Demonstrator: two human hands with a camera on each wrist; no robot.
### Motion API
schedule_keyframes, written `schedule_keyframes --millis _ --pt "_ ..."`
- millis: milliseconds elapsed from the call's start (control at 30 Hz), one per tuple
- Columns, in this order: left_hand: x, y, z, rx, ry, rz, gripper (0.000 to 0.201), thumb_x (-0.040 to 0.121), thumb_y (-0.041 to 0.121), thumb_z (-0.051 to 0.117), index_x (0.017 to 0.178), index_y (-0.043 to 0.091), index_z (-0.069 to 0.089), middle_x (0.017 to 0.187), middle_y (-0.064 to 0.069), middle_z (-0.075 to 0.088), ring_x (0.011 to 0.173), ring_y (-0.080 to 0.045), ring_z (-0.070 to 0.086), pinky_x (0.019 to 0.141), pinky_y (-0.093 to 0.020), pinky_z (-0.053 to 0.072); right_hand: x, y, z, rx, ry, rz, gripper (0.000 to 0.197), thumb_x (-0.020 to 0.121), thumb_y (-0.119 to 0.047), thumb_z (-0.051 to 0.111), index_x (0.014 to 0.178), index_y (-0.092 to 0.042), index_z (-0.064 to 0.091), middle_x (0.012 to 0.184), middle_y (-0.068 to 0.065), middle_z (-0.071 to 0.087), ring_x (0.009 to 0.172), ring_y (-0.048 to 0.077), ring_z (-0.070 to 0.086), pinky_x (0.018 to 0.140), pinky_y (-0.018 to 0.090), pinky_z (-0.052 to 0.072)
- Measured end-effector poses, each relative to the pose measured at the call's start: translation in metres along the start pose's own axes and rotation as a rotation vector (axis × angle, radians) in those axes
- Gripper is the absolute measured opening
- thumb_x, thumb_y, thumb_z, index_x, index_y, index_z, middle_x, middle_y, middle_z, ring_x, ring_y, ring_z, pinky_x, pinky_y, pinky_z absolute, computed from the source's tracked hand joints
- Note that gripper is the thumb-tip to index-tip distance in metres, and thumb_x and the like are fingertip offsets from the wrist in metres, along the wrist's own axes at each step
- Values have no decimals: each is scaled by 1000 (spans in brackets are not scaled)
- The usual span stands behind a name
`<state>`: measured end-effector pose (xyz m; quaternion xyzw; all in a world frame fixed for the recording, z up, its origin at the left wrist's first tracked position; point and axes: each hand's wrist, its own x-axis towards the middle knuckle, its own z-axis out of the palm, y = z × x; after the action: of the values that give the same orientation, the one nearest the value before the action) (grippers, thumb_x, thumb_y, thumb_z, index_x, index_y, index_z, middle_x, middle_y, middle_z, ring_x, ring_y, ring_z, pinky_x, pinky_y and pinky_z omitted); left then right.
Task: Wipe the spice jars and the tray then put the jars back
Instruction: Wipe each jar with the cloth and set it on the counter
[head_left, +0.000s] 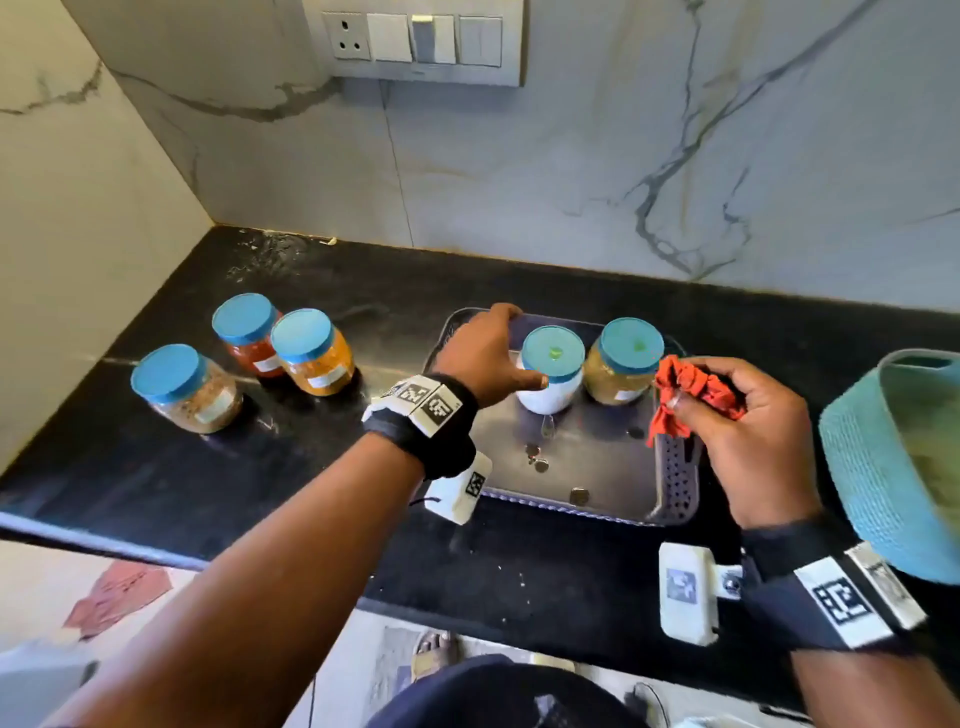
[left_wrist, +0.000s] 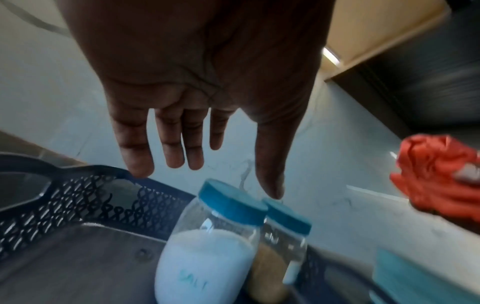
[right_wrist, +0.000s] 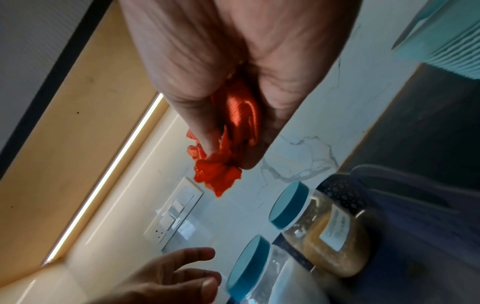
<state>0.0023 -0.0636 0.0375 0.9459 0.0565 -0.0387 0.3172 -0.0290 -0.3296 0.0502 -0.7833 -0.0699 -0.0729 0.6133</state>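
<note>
Reaching my left hand (head_left: 488, 358), fingers spread and holding nothing, toward the salt jar (head_left: 550, 371) at the tray's (head_left: 675, 478) far edge, I should grip below the lid. My right hand (head_left: 748, 415) bunches the cloth (head_left: 685, 389). Three jars wait by the bench's left edge.

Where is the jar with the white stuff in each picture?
Head: white jar mid-frame, in the tray, beside the left hand.
Left wrist: bottom centre.
Right wrist: bottom edge.
Shared landmark: the brown-filled jar right beside it.
</note>
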Motion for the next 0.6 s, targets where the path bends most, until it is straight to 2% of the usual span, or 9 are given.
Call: schedule_keyframes --millis 133,233,267,367,433,600 --pt "14 10 18 242 -51 68 107 67 43 93 153 17 35 148 -12 50 135 -32 49 111 -44 43 -8 7 -29 -39 34 16 27 82 -4 79 100 -25 75 93 -7 76 83 10 71 77 29 57" --pt "25 12 26 317 -102 43 115 66 48 93 156 16 29 151 -14 43 139 -34 44 114 -48 41 -9 9 -47 -4 74 15 29 82 -2 78 96 -28 75 90 -9 77 80 7 70 72 18 56" --pt "28 12 28 331 -110 32 115 66 49 92 156 15 29 150 -15 43 138 -35 44 114 -47 41 -8 11 -52 8 84 16 28 82 -3 78 96 -27 75 89 -9 77 80 8 71 71 17 56" --pt "37 12 34 361 -114 17 110 65 52 92 152 13 35 145 -17 46 133 -37 48 112 -45 42 -6 15 -65 -8 89 30 26 83 -8 80 102 -24 75 92 -3 77 85 19 73 78 34 60" --pt "40 10 37 335 -110 -7 107 66 50 92 150 14 38 145 -17 46 132 -37 49 111 -45 43 -6 13 -66 -22 70 28 26 83 -9 80 102 -25 75 92 -3 77 85 20 73 80 39 60" --pt "42 4 42 271 -91 -47 99 64 48 93 142 12 45 140 -18 49 126 -38 52 105 -45 46 -9 6 -62 -10 29 -1 28 82 -6 80 95 -30 75 89 -7 76 84 16 72 73 27 61"
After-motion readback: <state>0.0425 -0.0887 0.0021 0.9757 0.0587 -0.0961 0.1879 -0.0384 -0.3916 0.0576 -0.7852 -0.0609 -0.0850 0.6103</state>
